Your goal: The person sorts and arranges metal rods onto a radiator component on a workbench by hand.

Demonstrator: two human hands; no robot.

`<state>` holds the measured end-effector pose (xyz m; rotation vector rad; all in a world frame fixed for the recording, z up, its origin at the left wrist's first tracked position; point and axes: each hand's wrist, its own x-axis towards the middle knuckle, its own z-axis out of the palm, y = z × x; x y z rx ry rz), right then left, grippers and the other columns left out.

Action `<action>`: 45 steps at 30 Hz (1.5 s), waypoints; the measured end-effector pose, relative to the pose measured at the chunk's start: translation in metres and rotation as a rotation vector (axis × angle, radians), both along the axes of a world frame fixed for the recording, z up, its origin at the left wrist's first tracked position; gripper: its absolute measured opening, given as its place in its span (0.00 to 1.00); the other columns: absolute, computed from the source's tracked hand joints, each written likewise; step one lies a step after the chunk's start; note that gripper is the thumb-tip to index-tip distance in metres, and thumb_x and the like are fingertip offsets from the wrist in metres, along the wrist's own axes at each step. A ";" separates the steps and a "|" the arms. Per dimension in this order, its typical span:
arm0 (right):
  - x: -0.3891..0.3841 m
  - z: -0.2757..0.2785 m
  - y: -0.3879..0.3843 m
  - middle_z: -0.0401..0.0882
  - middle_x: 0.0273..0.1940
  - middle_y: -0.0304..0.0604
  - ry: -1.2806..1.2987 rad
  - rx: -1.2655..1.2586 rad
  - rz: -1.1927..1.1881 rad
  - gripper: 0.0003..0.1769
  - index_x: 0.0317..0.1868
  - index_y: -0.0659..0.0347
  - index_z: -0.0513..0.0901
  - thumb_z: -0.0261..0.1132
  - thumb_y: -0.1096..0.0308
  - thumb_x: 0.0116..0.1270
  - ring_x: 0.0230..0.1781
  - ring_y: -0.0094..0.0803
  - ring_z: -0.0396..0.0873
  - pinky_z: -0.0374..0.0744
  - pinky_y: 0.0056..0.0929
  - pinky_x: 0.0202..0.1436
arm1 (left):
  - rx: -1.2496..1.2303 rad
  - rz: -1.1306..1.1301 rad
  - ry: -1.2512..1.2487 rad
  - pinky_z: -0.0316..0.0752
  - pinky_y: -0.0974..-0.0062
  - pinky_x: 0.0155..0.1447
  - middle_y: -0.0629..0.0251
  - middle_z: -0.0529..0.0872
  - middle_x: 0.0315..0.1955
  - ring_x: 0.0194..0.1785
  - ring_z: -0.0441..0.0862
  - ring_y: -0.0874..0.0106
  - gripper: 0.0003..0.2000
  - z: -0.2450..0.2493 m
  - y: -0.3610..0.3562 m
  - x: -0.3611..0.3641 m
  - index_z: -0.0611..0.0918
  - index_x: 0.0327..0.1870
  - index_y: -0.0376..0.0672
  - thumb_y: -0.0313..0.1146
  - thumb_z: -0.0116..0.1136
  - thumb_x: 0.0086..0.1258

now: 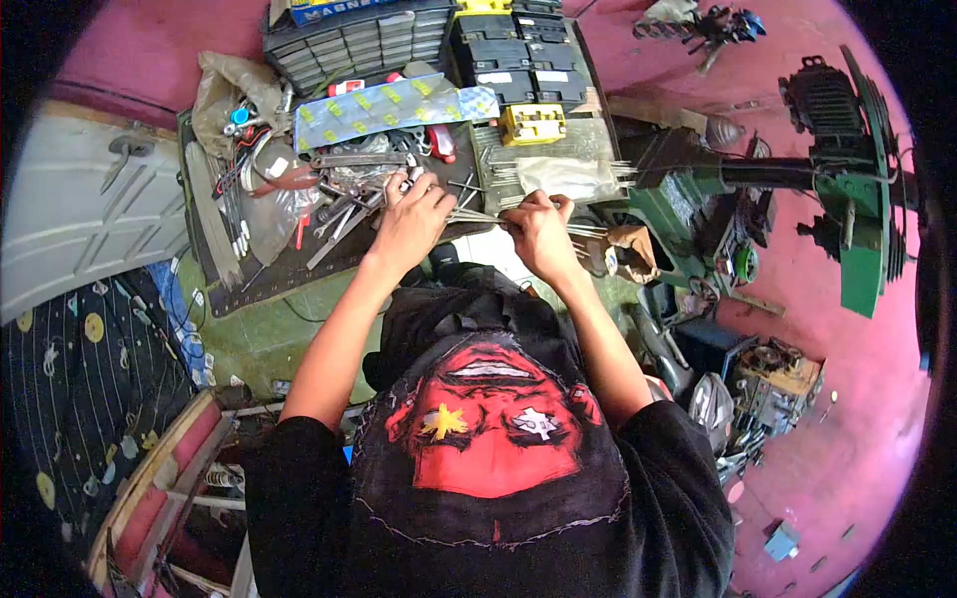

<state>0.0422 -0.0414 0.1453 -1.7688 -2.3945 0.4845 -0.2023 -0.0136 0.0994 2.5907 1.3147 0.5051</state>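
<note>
At the front edge of a cluttered workbench, my right hand (543,235) is closed around several thin metal rods (583,230), which stick out on both sides of the fist. Their left ends (471,214) reach close to my left hand (413,217). That hand has its fingers curled over the tool pile, beside a shiny metal piece (398,183); what the fingers hold is partly hidden. Several wrenches (344,221) and other metal tools lie left of it. Beyond my right hand, more thin rods (608,171) lie around a pale wrapped bundle (564,179).
A drawer organizer (359,45) and black cases (518,60) stand at the back, with a yellow box (533,124) before them. A patterned plastic sheet (374,108) lies over the tools. A green machine (865,249) stands at right, a wooden frame (150,478) at lower left.
</note>
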 end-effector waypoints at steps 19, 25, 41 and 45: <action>0.103 -0.011 0.005 0.83 0.43 0.40 -0.169 0.078 0.307 0.11 0.47 0.56 0.86 0.62 0.68 0.67 0.56 0.41 0.76 0.64 0.59 0.70 | -0.224 -0.105 -0.027 0.59 0.42 0.75 0.65 0.86 0.34 0.57 0.80 0.67 0.06 -0.006 0.006 0.065 0.89 0.41 0.43 0.30 0.66 0.66; 0.187 -0.027 0.026 0.84 0.36 0.40 -0.010 0.009 0.353 0.08 0.40 0.56 0.89 0.69 0.65 0.61 0.55 0.40 0.76 0.64 0.58 0.68 | -0.310 -0.110 -0.070 0.59 0.43 0.74 0.67 0.87 0.35 0.58 0.79 0.70 0.08 -0.006 0.028 0.142 0.92 0.39 0.46 0.34 0.73 0.60; 0.426 -0.017 0.061 0.83 0.33 0.37 -0.038 -0.003 0.122 0.07 0.36 0.55 0.91 0.72 0.68 0.56 0.47 0.37 0.79 0.67 0.52 0.65 | -0.292 -0.158 -0.065 0.57 0.48 0.75 0.69 0.89 0.45 0.61 0.79 0.70 0.22 -0.018 0.095 0.347 0.88 0.51 0.45 0.26 0.76 0.52; 0.460 -0.017 0.062 0.82 0.34 0.38 -0.072 -0.046 0.074 0.14 0.39 0.55 0.90 0.72 0.72 0.49 0.48 0.39 0.78 0.66 0.55 0.69 | -0.262 -0.052 -0.045 0.56 0.51 0.73 0.66 0.85 0.53 0.66 0.76 0.67 0.29 -0.019 0.100 0.354 0.84 0.63 0.47 0.28 0.75 0.56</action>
